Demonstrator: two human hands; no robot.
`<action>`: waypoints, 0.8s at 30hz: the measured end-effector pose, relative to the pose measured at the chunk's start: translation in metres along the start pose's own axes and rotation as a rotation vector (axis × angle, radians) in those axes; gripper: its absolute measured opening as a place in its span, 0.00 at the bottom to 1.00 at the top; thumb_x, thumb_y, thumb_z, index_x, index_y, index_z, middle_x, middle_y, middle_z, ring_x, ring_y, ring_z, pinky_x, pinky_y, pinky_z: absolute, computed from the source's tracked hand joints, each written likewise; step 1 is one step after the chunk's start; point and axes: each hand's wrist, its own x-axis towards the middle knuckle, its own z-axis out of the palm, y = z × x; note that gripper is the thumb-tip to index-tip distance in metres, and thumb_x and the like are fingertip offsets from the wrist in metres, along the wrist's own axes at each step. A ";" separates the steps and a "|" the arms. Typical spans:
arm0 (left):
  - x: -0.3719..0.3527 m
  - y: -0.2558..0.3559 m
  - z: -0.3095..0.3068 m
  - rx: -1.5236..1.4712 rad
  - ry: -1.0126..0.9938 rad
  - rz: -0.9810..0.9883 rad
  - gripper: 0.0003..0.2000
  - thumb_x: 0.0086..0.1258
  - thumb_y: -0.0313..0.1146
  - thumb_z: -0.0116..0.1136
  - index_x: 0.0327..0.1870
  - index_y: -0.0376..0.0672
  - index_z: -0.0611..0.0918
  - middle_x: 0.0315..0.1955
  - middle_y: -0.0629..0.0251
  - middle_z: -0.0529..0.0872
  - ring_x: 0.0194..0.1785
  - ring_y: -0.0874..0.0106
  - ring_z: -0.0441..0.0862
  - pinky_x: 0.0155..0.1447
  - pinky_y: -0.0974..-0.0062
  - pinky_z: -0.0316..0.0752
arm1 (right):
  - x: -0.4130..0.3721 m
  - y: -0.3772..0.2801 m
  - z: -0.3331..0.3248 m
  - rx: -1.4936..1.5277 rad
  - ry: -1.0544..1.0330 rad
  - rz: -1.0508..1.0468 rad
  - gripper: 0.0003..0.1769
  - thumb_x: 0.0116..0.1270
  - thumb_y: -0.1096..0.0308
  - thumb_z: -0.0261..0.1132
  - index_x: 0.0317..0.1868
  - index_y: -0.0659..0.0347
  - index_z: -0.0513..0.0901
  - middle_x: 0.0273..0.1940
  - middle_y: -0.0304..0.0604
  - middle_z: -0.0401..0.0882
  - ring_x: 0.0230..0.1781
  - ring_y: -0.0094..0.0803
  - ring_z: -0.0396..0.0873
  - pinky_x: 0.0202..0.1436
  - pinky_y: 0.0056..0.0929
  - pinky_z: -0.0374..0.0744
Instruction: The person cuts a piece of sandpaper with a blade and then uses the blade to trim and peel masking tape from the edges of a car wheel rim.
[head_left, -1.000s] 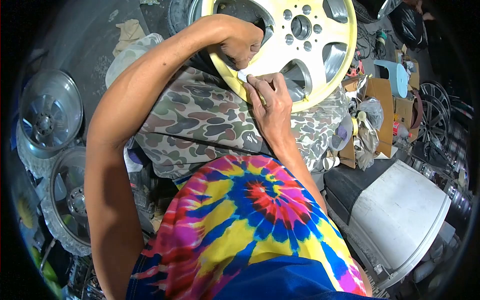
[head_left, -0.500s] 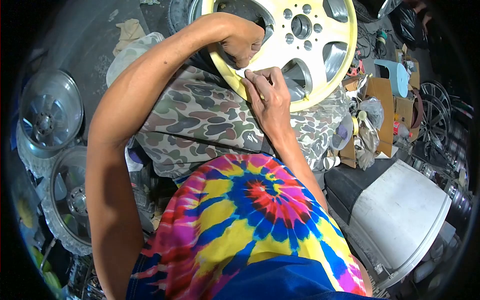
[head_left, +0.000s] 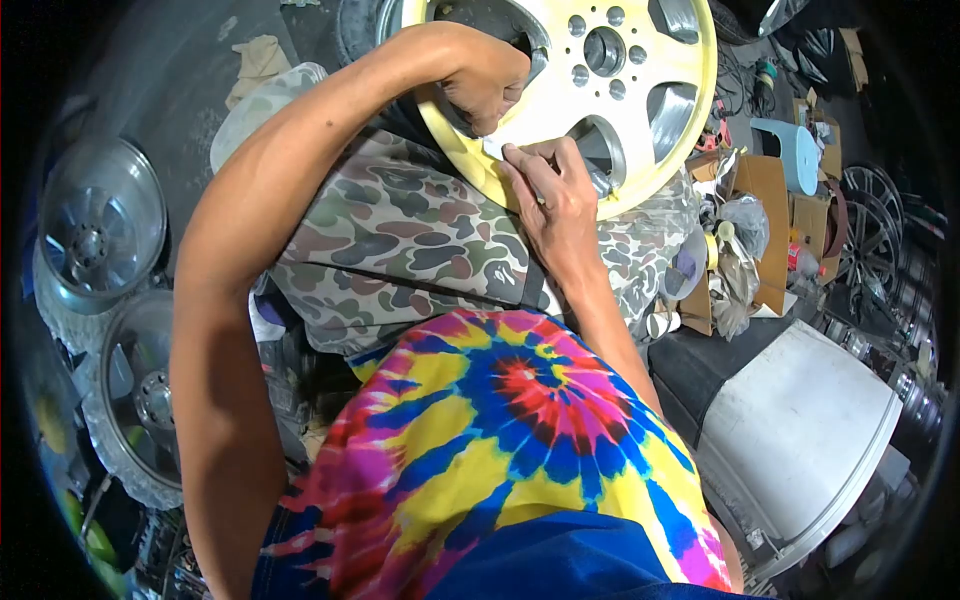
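A pale yellow spoked wheel rim (head_left: 535,105) with bare metal inside its openings rests over my camouflage-covered lap. My left hand (head_left: 487,88) reaches over the rim from the left, its fingers curled closed at an opening between spokes. What those fingers grip is hidden. Just below their tips lies a small white piece (head_left: 494,147), perhaps paper or tape, against the yellow edge. My right hand (head_left: 556,195) pinches the lower right end of that piece between thumb and forefinger, its other fingers bent near the rim's lower edge.
Silver wheels (head_left: 90,240) stand at the left. To the right are a cardboard box (head_left: 760,215) holding plastic and paper scraps, a light blue stool (head_left: 790,150), a dark wheel (head_left: 870,230) and a large white container (head_left: 800,440). A tan cloth (head_left: 258,68) lies at upper left.
My right hand has shifted slightly right and down, away from my left hand, and more of the white piece shows. My left hand stays in place.
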 end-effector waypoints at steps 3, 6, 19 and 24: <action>-0.002 0.004 -0.005 -0.021 -0.021 -0.022 0.08 0.49 0.28 0.74 0.27 0.36 0.87 0.21 0.62 0.86 0.24 0.71 0.80 0.30 0.67 0.73 | 0.012 0.001 0.002 0.011 -0.001 -0.038 0.10 0.65 0.75 0.74 0.46 0.66 0.89 0.37 0.49 0.77 0.38 0.45 0.80 0.42 0.42 0.80; -0.006 0.005 -0.008 -0.035 -0.016 -0.047 0.08 0.49 0.28 0.73 0.27 0.36 0.87 0.21 0.61 0.87 0.25 0.72 0.80 0.30 0.66 0.73 | 0.009 0.001 -0.001 0.005 -0.009 -0.029 0.10 0.64 0.75 0.74 0.47 0.65 0.89 0.38 0.49 0.77 0.38 0.45 0.80 0.41 0.42 0.80; -0.021 -0.018 -0.031 -0.165 0.264 0.069 0.10 0.61 0.33 0.71 0.34 0.33 0.87 0.25 0.61 0.87 0.30 0.72 0.80 0.38 0.69 0.76 | 0.011 0.011 -0.030 0.113 -0.006 0.071 0.06 0.68 0.74 0.71 0.43 0.67 0.88 0.34 0.48 0.78 0.34 0.43 0.82 0.39 0.39 0.79; 0.007 -0.006 -0.010 -0.080 0.682 0.086 0.14 0.67 0.37 0.72 0.42 0.32 0.89 0.30 0.54 0.90 0.34 0.64 0.88 0.44 0.67 0.82 | 0.028 0.048 -0.031 0.343 0.216 0.373 0.09 0.73 0.74 0.68 0.49 0.69 0.88 0.35 0.49 0.83 0.32 0.32 0.84 0.39 0.31 0.80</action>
